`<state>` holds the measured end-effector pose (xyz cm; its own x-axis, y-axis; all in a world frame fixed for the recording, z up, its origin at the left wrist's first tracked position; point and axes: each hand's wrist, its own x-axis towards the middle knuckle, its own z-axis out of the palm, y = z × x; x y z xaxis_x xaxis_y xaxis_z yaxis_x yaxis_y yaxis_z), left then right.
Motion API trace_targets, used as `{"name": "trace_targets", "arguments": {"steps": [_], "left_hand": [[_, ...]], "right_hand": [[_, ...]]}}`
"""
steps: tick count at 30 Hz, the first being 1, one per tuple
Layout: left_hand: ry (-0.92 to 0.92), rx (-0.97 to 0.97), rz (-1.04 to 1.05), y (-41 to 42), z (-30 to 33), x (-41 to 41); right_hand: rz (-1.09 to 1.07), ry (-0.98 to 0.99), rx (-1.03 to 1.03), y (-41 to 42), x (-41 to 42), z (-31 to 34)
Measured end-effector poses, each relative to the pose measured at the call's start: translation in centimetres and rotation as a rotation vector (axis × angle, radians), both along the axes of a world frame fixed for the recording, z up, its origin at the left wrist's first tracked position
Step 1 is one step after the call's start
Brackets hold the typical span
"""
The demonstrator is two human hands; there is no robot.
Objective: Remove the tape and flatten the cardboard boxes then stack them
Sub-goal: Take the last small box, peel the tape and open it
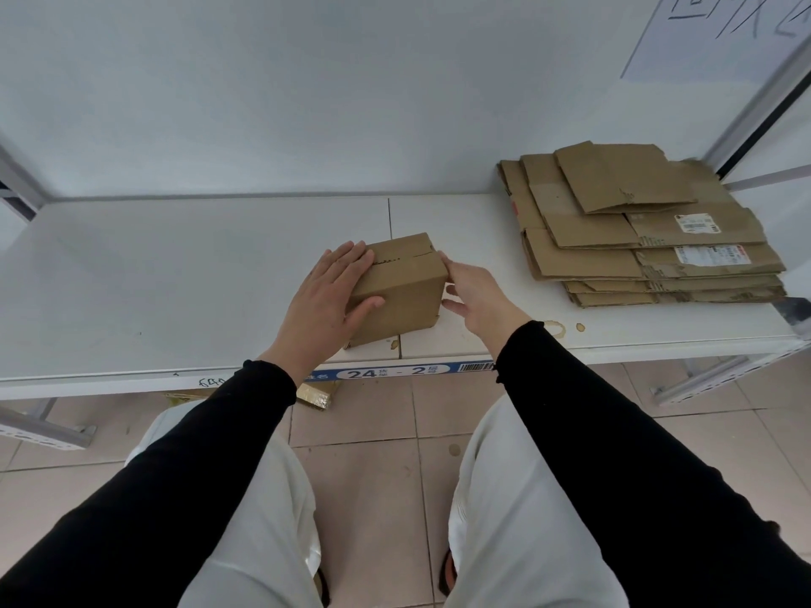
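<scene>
A small closed cardboard box [406,287] stands on the white shelf [175,278], near its front edge at the middle. My left hand [333,296] lies on the box's left side, straight fingers over the top edge and thumb against the front face. My right hand [476,291] touches the box's right side with relaxed fingers. At the right of the shelf lies a stack of flattened cardboard boxes [636,230], several sheets high, some with white labels.
The shelf's front edge carries a blue label strip [395,370] reading 24 - 2. A white back wall rises behind. A metal upright [755,103] stands at the right. A piece of cardboard [316,394] lies on the tiled floor under the shelf.
</scene>
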<state>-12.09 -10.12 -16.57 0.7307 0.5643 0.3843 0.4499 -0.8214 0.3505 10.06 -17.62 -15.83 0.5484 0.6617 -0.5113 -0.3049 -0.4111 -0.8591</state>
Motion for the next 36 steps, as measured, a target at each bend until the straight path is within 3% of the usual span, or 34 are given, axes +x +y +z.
{"name": "trace_targets", "arguments": {"steps": [4, 7, 9, 11, 15, 18, 22, 25, 28, 36], "left_hand": [[-0.029, 0.0, 0.002, -0.1, -0.1, 0.1], [-0.04, -0.014, 0.026, 0.0, -0.1, 0.0], [-0.046, -0.022, 0.026, 0.1, -0.2, 0.0], [-0.055, -0.028, 0.024, 0.1, -0.3, 0.1], [-0.069, -0.044, 0.038, 0.2, -0.5, 0.4], [-0.073, -0.049, 0.044, 0.2, -0.6, 0.6], [-0.062, -0.056, 0.057, 0.2, -0.6, 0.6], [-0.062, -0.06, 0.06, 0.1, -0.5, 0.6], [-0.062, -0.057, 0.054, 0.2, -0.6, 0.7], [-0.054, -0.042, 0.053, 0.5, -1.0, 0.7]], "right_hand": [[-0.1, 0.035, 0.159, 0.3, 0.4, 0.3], [-0.223, 0.177, 0.251, 0.1, 1.6, 0.6], [-0.259, 0.101, 0.24, -1.0, 3.5, 0.6], [-0.222, -0.186, 0.154, -2.7, 5.8, 0.7], [0.062, -1.074, 0.001, -6.8, 9.4, 0.3], [0.41, -1.377, -0.04, -8.6, 9.9, -0.9], [0.803, -1.401, -0.044, -9.7, 8.8, -2.2], [0.834, -1.428, -0.025, -11.1, 9.0, -2.5], [0.941, -1.502, -0.146, -12.4, 9.6, -2.8], [1.148, -1.405, -0.336, -12.3, 9.0, -2.8]]}}
